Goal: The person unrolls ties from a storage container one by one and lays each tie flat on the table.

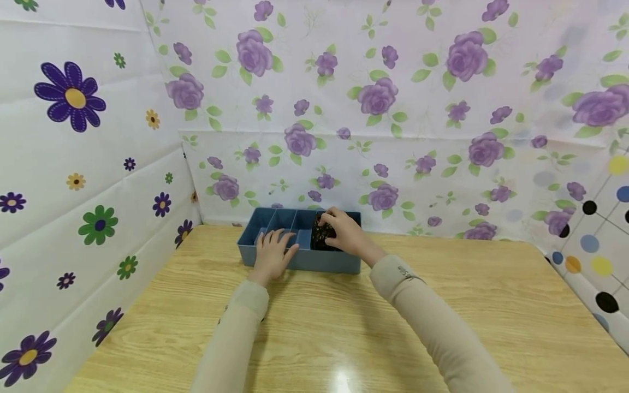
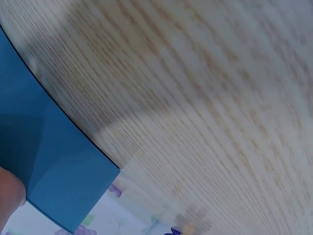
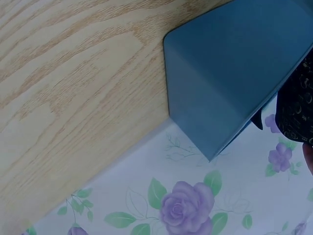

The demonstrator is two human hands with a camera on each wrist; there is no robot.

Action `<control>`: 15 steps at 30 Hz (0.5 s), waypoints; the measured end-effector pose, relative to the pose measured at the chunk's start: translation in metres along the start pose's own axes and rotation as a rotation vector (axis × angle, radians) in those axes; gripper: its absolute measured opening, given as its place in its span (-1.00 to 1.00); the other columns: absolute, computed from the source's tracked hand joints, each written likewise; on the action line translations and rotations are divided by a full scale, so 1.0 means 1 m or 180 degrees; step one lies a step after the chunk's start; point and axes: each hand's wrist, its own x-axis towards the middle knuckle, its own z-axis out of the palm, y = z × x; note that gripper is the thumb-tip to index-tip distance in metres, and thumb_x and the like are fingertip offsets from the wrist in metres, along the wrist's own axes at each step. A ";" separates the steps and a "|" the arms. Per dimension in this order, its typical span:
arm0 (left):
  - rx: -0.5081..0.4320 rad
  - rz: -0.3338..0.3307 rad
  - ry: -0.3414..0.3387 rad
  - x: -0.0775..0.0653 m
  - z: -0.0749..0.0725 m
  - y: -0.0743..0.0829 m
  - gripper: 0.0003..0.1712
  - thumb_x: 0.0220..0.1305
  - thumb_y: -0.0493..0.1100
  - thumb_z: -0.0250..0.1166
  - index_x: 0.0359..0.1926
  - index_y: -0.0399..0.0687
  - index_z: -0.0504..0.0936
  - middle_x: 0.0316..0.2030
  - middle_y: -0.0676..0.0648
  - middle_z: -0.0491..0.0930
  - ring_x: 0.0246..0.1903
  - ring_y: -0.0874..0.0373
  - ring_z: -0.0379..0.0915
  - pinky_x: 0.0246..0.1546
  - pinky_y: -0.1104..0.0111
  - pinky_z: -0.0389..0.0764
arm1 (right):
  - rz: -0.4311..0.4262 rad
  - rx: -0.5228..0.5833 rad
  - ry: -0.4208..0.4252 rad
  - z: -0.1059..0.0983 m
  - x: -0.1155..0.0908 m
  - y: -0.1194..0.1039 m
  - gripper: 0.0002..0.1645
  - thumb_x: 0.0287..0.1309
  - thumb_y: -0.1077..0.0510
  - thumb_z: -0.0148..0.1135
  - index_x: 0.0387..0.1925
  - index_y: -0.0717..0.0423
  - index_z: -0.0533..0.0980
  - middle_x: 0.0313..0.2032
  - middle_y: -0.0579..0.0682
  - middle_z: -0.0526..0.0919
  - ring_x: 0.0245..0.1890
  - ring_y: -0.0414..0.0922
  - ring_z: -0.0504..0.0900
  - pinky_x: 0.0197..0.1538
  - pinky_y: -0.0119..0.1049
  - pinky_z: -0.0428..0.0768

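A blue divided storage box (image 1: 321,261) sits at the back of the table. My right hand (image 1: 346,232) pinches a black item with a small pale print (image 1: 321,233), perhaps folded cloth, at the box's right-hand compartments. In the right wrist view, part of this black printed item (image 3: 296,107) shows above the box's rim, beside a fingertip. My left hand (image 1: 270,254) rests on the front rim with its fingers spread over the left and middle compartments. Only one fingertip (image 2: 11,193) of it shows at the rim in the left wrist view.
The wood-grain table (image 1: 314,327) extends in front of the box and to both sides. Right behind the box hangs a sheet with purple roses (image 1: 300,140). A daisy-print sheet (image 1: 98,224) borders the left, and a dotted sheet (image 1: 601,266) the right.
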 end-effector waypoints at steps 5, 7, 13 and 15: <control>-0.0008 0.0026 0.0024 0.000 -0.001 0.000 -0.45 0.43 0.18 -0.09 0.29 0.05 0.36 0.33 -0.23 0.20 0.35 -0.25 0.02 0.39 -0.18 -0.17 | -0.0028 0.0113 0.0091 -0.006 -0.001 0.000 -0.68 0.03 0.25 0.37 -0.15 0.12 0.49 -0.01 0.13 0.46 -0.04 0.03 0.52 -0.02 -0.11 0.58; -0.0008 0.0021 0.0015 0.000 -0.001 -0.001 -0.45 0.43 0.18 -0.09 0.29 0.05 0.36 0.33 -0.23 0.20 0.35 -0.25 0.02 0.38 -0.18 -0.17 | -0.0013 0.0148 0.0092 -0.008 -0.001 -0.001 -0.69 0.05 0.25 0.36 -0.15 0.12 0.49 0.00 0.12 0.46 -0.04 0.03 0.51 -0.02 -0.10 0.57; -0.0024 0.0057 0.0029 0.000 0.003 -0.003 -0.45 0.42 0.18 -0.08 0.29 0.05 0.36 0.33 -0.24 0.20 0.34 -0.26 0.02 0.37 -0.19 -0.16 | -0.0039 0.0245 0.0182 -0.014 -0.006 -0.003 -0.70 0.04 0.26 0.35 -0.15 0.12 0.50 0.01 0.13 0.45 -0.04 0.04 0.52 -0.03 -0.08 0.58; -0.0032 0.0073 0.0030 0.000 0.003 -0.004 -0.45 0.42 0.18 -0.08 0.29 0.05 0.36 0.33 -0.24 0.20 0.34 -0.27 0.02 0.37 -0.19 -0.16 | -0.0047 0.0279 0.0223 -0.015 -0.008 -0.003 -0.70 0.04 0.27 0.35 -0.16 0.12 0.50 0.01 0.13 0.45 -0.05 0.04 0.53 -0.04 -0.08 0.59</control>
